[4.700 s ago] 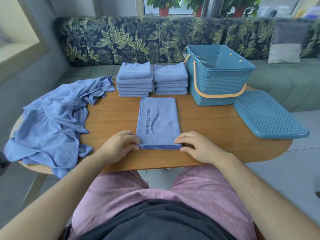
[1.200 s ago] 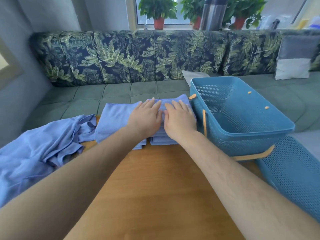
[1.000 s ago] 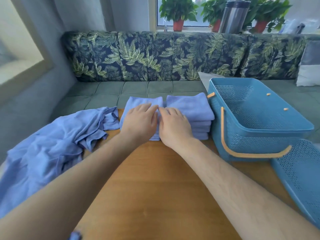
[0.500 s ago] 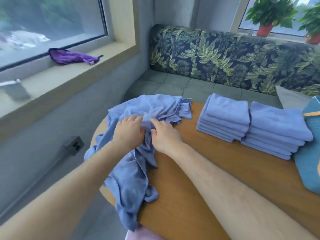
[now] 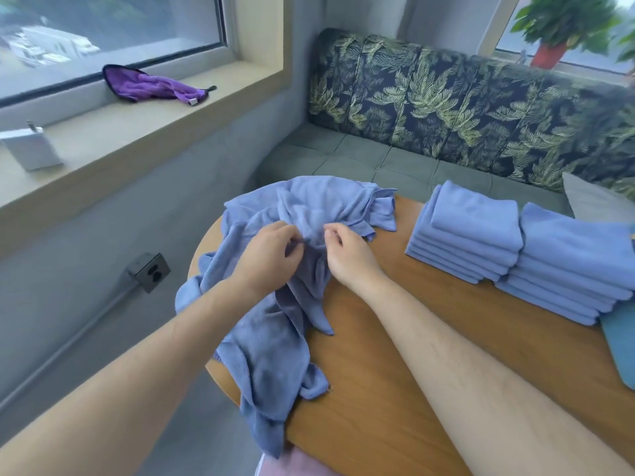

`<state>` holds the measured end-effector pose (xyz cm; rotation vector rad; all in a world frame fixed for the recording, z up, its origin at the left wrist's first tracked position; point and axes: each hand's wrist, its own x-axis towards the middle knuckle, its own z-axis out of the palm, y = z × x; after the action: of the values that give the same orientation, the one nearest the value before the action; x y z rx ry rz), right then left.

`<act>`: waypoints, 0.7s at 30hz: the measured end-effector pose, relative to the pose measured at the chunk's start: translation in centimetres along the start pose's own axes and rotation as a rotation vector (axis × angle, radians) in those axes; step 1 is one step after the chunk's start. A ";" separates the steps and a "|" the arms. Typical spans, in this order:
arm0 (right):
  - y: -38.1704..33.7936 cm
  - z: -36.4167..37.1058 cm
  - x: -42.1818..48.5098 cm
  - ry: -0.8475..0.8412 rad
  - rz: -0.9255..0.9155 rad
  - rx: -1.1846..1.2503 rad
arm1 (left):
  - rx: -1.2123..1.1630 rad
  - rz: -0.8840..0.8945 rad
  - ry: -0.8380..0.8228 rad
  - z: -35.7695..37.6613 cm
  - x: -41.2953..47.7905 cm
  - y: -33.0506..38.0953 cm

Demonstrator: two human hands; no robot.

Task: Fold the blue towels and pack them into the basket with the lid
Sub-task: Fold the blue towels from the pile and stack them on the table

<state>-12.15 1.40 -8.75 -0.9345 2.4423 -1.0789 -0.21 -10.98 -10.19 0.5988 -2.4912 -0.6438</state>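
View: head camera, looking down at 11 o'clock across the table.
Loose towels: crumpled blue heap on the table's left end, at the picture's centre. Its long axis runs from 1 o'clock, by the sofa, to 7 o'clock, where the tail hangs over the table edge towards the lap.
Left hand: on the heap's middle, fingers curled, thumb and forefinger pinching a ridge of cloth.
Right hand: just beside the left, at its 3 o'clock, fingers curled, tips pinching the same ridge.
Gap between hands: narrow, with a raised fold of towel in it.
Left stack: folded towels at 2 o'clock of the hands, long edges running 10 to 4 o'clock.
Right stack: touching the left stack at its 3 o'clock, same heading.
Basket: only a teal corner shows at 4 o'clock, just beside the right stack.
Sill: at 10 o'clock, bearing a purple cloth and a white box.
Socket: on the wall at 9 o'clock.
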 end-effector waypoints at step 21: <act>7.3 -8.1 -6.4 -0.145 0.194 -0.196 | 0.371 0.086 -0.395 9.4 -0.4 6.8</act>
<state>-14.77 13.70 -8.65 -0.7808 2.4882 -0.6923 -7.04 -2.40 -13.85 0.5298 -3.0227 -0.2839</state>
